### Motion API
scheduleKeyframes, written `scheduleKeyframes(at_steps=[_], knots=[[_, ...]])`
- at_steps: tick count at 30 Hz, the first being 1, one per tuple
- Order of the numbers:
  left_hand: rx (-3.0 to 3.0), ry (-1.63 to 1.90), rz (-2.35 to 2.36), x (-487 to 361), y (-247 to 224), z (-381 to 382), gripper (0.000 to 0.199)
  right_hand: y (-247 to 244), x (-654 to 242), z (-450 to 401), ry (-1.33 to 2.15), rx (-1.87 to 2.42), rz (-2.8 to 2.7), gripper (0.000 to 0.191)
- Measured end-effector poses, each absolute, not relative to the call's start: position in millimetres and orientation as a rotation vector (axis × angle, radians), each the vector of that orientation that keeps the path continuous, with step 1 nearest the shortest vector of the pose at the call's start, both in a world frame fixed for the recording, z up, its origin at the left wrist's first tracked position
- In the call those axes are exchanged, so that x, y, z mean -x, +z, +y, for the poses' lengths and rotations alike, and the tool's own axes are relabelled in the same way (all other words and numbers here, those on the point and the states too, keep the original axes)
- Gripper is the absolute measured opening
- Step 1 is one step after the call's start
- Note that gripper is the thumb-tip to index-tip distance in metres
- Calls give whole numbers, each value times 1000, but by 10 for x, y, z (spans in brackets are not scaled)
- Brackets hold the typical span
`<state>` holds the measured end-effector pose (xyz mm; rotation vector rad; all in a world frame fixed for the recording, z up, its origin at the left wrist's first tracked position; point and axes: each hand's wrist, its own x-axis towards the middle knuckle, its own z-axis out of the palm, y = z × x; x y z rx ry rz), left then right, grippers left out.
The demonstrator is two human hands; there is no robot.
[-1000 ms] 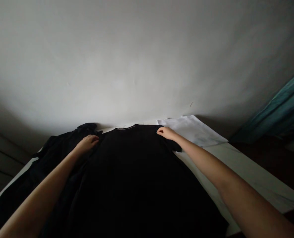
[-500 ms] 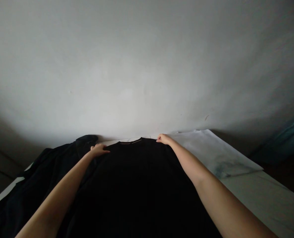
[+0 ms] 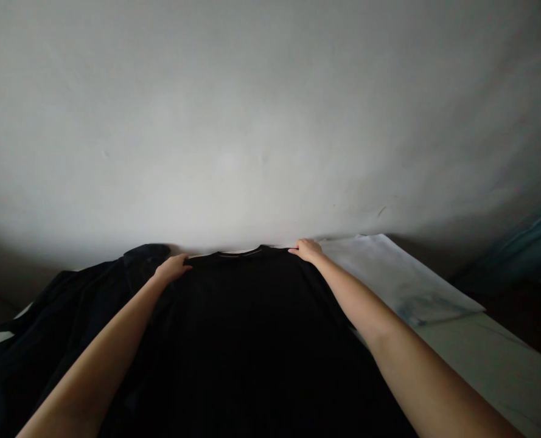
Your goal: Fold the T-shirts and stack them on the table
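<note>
A black shirt (image 3: pixel 252 328) lies spread out with its neckline at the far end. My left hand (image 3: pixel 173 267) is closed on the shirt's left shoulder, with thumb and fingers around the cloth edge. At the right shoulder, my right hand (image 3: pixel 307 249) pinches the black cloth. The shirt's lower part runs out of the bottom of the view.
Dark clothes (image 3: pixel 83 304) lie in a heap on the left. A folded white cloth (image 3: pixel 402 280) with a grey-blue print rests on the pale table (image 3: pixel 489 359) at the right. Behind the table stands a grey wall (image 3: pixel 252 121).
My left hand has shifted slightly left and up, and its fingers have come together on the shoulder. My right hand has turned a little, and the shirt's collar sits slightly farther back.
</note>
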<state>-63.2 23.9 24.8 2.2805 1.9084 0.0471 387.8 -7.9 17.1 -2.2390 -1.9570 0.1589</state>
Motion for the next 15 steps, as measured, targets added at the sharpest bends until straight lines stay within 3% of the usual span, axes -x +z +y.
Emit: scheduleKeyframes(at_steps=[7,11,15], knots=[[-2213,118,1940,999,384,74,29,125,-4443,-334,122,2183,-1748,35],[-2156,99,2045,975,431,-133,29,92,-4795,-687,549,2217,-1862,32],[-2145,-66,2246,828,389,-320,30,106,-4871,-969,725,1865,-1762,26]])
